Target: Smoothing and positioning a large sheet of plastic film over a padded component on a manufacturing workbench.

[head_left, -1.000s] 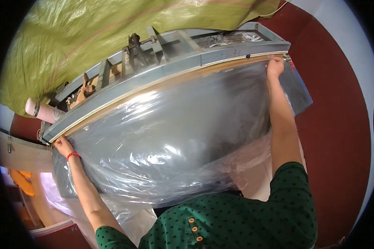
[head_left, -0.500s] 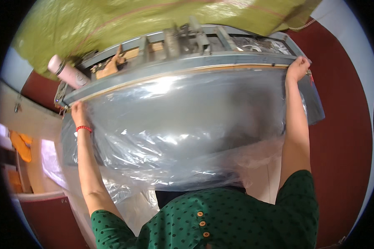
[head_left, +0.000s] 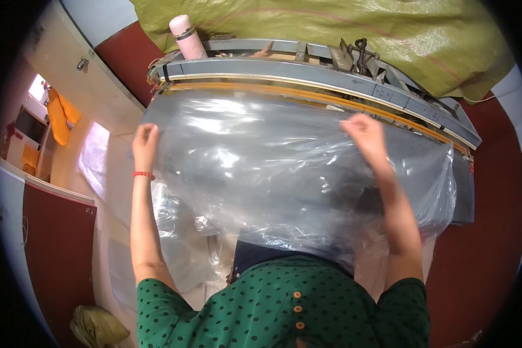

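A wide sheet of clear plastic film (head_left: pixel 261 156) lies spread over a dark grey work surface (head_left: pixel 464 203), wrinkled and shiny, its near part hanging down in front of me. My left hand (head_left: pixel 145 142), with a red bead bracelet on the wrist, pinches the film at its left side. Farther in along the far edge, my right hand (head_left: pixel 366 136) is closed in a pinch on the film, its forearm slightly blurred. Both hands are on the near side of a long grey metal bar (head_left: pixel 261 69). Beneath that bar run orange strips (head_left: pixel 307 94), with a gap showing.
A pink bottle (head_left: pixel 188 39) stands behind the bar's left end. Metal parts (head_left: pixel 359 55) sit in the frame behind it. A yellow-green woven sheet (head_left: pixel 330 20) covers the back. To the left are a door (head_left: pixel 69 64) and a tied sack (head_left: pixel 98 326) on the floor.
Both hands have come away from the bar toward me, the right one also inward to the left, drawing the film along. The gap under the bar looks wider. My view has turned left.
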{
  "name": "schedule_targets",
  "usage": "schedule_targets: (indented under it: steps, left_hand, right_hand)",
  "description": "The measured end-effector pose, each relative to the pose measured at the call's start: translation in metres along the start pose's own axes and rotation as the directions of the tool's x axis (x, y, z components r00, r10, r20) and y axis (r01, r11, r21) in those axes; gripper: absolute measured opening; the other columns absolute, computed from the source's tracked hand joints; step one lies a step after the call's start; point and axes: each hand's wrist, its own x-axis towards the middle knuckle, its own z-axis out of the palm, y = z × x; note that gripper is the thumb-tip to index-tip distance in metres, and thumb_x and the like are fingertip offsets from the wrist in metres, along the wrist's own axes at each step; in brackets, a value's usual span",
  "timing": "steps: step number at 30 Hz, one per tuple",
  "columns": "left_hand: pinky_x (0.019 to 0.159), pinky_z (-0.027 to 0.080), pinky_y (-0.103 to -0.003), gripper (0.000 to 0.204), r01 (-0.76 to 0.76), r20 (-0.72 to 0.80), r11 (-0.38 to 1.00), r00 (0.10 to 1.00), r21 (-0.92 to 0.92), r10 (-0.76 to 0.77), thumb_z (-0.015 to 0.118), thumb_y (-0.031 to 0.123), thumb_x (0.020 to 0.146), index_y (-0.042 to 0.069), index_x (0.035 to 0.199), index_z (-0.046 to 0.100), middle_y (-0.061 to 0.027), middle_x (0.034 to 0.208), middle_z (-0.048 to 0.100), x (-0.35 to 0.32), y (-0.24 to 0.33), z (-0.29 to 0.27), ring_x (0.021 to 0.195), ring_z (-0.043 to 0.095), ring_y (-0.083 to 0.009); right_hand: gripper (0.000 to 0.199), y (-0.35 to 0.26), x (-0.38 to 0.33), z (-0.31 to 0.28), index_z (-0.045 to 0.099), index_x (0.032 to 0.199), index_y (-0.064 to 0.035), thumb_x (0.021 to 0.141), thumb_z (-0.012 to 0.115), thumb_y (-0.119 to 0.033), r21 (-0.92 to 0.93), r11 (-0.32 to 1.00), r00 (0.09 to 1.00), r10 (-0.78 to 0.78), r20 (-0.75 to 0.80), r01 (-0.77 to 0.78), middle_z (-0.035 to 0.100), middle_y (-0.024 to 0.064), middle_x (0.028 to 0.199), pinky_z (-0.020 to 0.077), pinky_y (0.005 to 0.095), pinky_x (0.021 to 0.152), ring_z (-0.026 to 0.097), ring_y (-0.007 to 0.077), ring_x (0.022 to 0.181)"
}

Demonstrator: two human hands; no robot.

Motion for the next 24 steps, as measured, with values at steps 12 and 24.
schedule_targets:
  steps: [12,24]
  left_hand:
    - [0.087,0.039,-0.031,0.030,-0.094,0.166,0.989,0.980,-0.110,0.112,0.047,0.015,0.085,0.004,0.113,0.051,-0.0125,0.114,0.050,-0.109,0.073,0.038,0.104,0.048,-0.0186]
    - [0.072,0.044,-0.039,0.028,-0.001,0.614,0.993,0.786,-0.121,0.075,0.046,-0.002,0.067,-0.003,0.093,0.056,-0.0185,0.085,0.058,-0.248,0.075,0.091,0.081,0.054,-0.0352]
  right_hand:
    - [0.028,0.130,-0.151,-0.309,0.061,0.079,-0.0033,0.078,0.060,-0.031,-0.660,0.488,0.748,-0.022,-0.663,-0.571,0.061,0.0131,0.070,0.0436,0.0348,0.060,0.058,0.0255,0.064]
    - [0.030,0.132,-0.154,-0.317,0.061,0.079,-0.0046,0.077,0.059,-0.035,-0.675,0.446,0.729,-0.067,-0.681,-0.588,0.062,0.0147,0.075,0.0433,0.0387,0.060,0.059,0.0325,0.070]
